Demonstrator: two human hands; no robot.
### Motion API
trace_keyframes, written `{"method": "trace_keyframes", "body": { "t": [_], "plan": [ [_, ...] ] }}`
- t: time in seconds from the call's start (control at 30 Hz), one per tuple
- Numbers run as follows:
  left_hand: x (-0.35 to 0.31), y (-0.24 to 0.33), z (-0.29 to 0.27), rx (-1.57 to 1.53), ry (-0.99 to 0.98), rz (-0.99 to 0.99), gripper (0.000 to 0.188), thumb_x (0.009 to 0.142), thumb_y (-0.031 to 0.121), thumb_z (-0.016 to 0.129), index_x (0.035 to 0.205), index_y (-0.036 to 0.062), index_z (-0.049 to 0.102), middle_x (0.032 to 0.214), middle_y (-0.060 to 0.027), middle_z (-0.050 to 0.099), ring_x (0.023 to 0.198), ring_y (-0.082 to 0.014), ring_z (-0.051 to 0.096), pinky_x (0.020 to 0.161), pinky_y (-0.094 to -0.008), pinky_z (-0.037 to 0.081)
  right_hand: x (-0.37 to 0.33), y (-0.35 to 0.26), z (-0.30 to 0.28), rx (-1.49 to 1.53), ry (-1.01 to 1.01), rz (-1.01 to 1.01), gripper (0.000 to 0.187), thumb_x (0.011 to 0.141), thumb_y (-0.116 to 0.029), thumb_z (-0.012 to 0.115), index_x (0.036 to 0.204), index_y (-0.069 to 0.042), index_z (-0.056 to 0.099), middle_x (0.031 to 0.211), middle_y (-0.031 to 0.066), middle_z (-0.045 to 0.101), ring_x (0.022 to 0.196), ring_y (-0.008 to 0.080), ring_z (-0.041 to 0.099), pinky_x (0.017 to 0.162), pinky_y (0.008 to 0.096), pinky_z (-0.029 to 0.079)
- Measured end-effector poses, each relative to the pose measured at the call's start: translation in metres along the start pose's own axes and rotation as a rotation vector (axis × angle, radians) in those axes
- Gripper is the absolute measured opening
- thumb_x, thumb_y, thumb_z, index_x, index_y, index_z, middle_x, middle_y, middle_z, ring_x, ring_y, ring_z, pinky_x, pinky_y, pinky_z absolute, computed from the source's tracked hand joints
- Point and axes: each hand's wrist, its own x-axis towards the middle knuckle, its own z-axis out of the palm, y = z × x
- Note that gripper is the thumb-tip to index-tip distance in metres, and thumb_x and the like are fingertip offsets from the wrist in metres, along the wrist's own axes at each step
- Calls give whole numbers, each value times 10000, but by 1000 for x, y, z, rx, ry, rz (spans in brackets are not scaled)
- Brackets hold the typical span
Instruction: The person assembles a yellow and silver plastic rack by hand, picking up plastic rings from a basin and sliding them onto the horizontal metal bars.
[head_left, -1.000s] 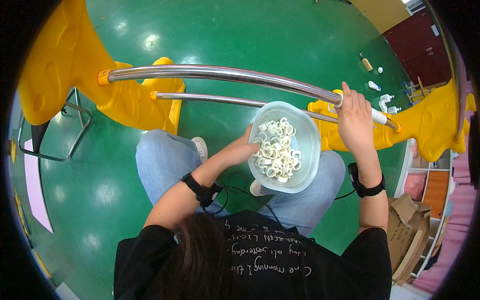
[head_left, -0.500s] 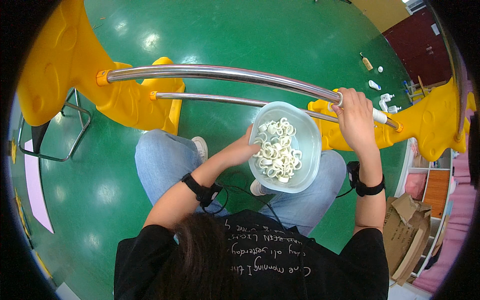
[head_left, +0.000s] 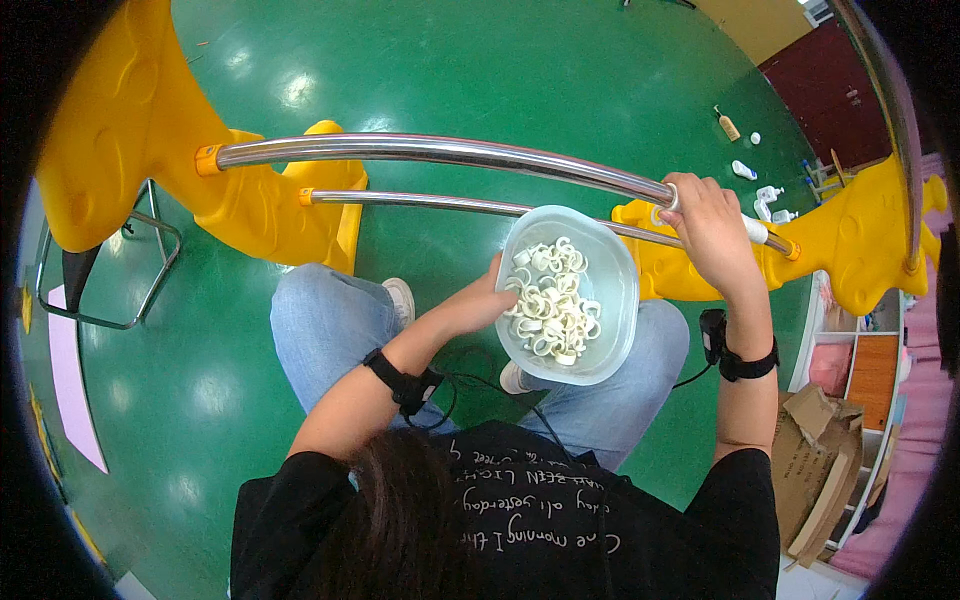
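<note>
A pale blue plastic basin [head_left: 622,300] is in my left hand [head_left: 478,302], whose fingers hold its left side with the thumb over the rim. Inside lie several white plastic C-shaped clips [head_left: 552,308], heaped loosely. My right hand [head_left: 712,232] is closed round the upper metal bar [head_left: 440,150], near its right end. At the left edge of that hand a white clip [head_left: 673,197] sits around the bar, partly under my fingers. More white clips, packed like a sleeve [head_left: 757,231], surround the bar just right of my hand.
Yellow plastic animal-shaped stands [head_left: 120,130] carry the bars at both ends. A lower metal bar [head_left: 420,202] runs behind the basin. Bottles [head_left: 727,125] stand or lie on the green floor at far right. A cardboard box [head_left: 815,470] and shelf are at right, a metal-framed chair [head_left: 150,250] at left.
My right hand has turned slightly on the bar, its wrist and forearm shifting to the right. The left hand and basin stay almost where they were.
</note>
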Motion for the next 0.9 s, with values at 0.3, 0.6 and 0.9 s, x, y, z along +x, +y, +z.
{"method": "trace_keyframes", "body": {
  "t": [0.3, 0.6, 0.9],
  "plan": [
    [2, -6, -2, 64, 37, 54, 784, 757, 64, 481, 1425, 5, 74, 1412, -183, 263, 1321, -271, 255, 1083, -338, 219, -43, -51, 40, 352, 311, -73, 241, 759, -55, 620, 996, -50, 574, 1018, 111, 588, 960, 271, 552, 863, 383, 401],
    [-4, 1, -4, 88, 32, 48, 789, 745, 74, 492, 1417, -9, 86, 1401, -192, 274, 1320, -268, 251, 1081, -332, 222, -52, -90, 122, 669, -190, -202, 424, 759, -30, 581, 1179, -62, 536, 1129, 137, 576, 1045, 324, 539, 899, 389, 443],
    [-6, -1, -4, 75, 18, 55, 788, 747, 81, 497, 1417, -6, 92, 1403, -186, 270, 1319, -271, 258, 1077, -332, 233, -48, -85, 121, 632, -422, -218, 342, 765, -64, 609, 1101, -27, 562, 1005, 155, 543, 987, 337, 525, 857, 400, 442]
  ]
}}
